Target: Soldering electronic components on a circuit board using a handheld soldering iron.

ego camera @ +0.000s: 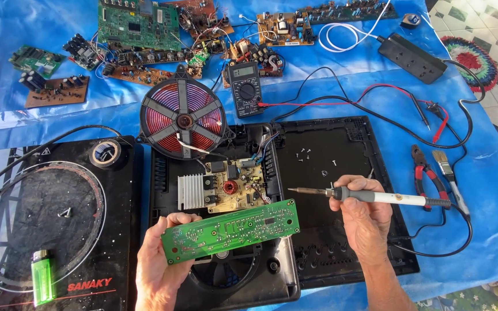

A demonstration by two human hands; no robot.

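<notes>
Nearest the front edge of the bench, the left hand [159, 262] grips a long green circuit board [230, 231] by its left end, fingers curled round the edge, holding it tilted, solder side up, above the opened black cooker base [220, 219]. The right hand [363, 216] is closed round the grey grip of a soldering iron [370, 197]; the iron lies level, its tip pointing left and ending just above the board's right end — apart from it, not touching. The iron's black cord loops away toward the right edge.

Toward the front-left corner lies the black glass cooktop [59, 230], with a green lighter [42, 277] near its front and a roll of black tape [105, 153] at its far right corner. Under the board, the cooker base shows a fan opening, a ribbed silver heat sink [191, 191] and a brown board of components beside it. Just right, the black bottom cover [341, 173] lies open with a few small screws on it.

Toward the right edge rest red-handled pliers [420, 168] and a small brush [447, 170], side by side. Further back, the copper induction coil [184, 120] leans on the base's far edge, and a black multimeter [245, 88] sits beside it — red and black leads trailing right. Along the far edge lie many loose circuit boards [138, 24] and a black power strip [412, 57] on the blue sheet.
</notes>
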